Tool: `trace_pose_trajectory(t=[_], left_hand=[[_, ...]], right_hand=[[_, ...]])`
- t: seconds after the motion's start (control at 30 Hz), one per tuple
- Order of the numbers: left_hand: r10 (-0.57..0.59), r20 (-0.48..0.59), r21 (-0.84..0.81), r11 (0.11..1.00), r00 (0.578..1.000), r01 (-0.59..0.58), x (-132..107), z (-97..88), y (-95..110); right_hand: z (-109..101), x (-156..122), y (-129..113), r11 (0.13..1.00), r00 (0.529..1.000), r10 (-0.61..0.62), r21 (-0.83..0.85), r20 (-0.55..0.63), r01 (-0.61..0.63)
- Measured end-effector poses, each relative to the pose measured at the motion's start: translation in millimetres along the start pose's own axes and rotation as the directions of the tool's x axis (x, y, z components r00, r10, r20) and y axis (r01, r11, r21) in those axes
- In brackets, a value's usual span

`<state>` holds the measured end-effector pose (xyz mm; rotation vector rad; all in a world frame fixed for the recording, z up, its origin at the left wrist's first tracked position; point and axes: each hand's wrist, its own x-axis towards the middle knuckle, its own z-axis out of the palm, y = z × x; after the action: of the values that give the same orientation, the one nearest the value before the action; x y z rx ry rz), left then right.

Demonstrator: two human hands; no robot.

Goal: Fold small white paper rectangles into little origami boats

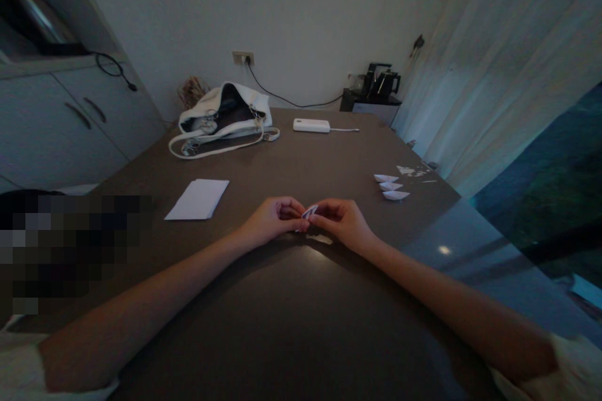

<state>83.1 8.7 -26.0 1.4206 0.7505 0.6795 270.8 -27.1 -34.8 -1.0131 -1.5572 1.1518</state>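
Observation:
A small folded piece of white paper (309, 212) is pinched between my two hands, just above the middle of the table. My left hand (276, 218) grips its left side with thumb and fingers closed. From the right, my right hand (344, 219) pinches the other side the same way. Most of the paper is covered by the fingers, so its full shape is hidden. To the right lie three small folded paper boats (390, 187) in a close row. A stack of white paper sheets (198, 199) rests to the left.
Farther back on the brown table (301, 163) are a white handbag (226, 114) with its strap loose and a white power bank (311, 126) with a short cable. Paper scraps (414, 171) lie near the right edge. A black kettle (388, 84) stands beyond the far end.

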Motion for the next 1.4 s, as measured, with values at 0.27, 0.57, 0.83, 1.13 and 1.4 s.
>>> trace_pose_trajectory(t=[0.27,0.57,0.83,1.13,1.4], left_hand=[[0.004,0.015,0.000,1.000,1.000,-0.004,-1.3,0.4,1.4],[0.004,-0.069,0.006,1.000,0.998,-0.004,-3.1,6.3,4.8],[0.012,-0.063,-0.032,0.999,0.998,-0.014,-2.6,7.4,1.6],[0.008,-0.093,-0.116,0.993,0.996,-0.019,-0.7,5.5,1.5],[-0.016,-0.068,-0.127,0.992,0.998,0.007,-2.5,4.7,4.0]], right_hand=[[0.1,-0.1,0.2,1.000,1.000,0.005,-0.027,-0.008,-0.006],[4.5,-10.6,-7.4,0.879,0.951,-0.281,-0.433,-0.131,0.200],[3.5,-13.1,-8.3,0.773,0.924,-0.372,-0.581,-0.091,0.254],[3.6,-9.2,-7.6,0.850,0.937,-0.302,-0.494,-0.176,0.181],[-0.3,-3.8,-6.3,0.970,0.988,-0.110,-0.226,-0.108,0.083]])
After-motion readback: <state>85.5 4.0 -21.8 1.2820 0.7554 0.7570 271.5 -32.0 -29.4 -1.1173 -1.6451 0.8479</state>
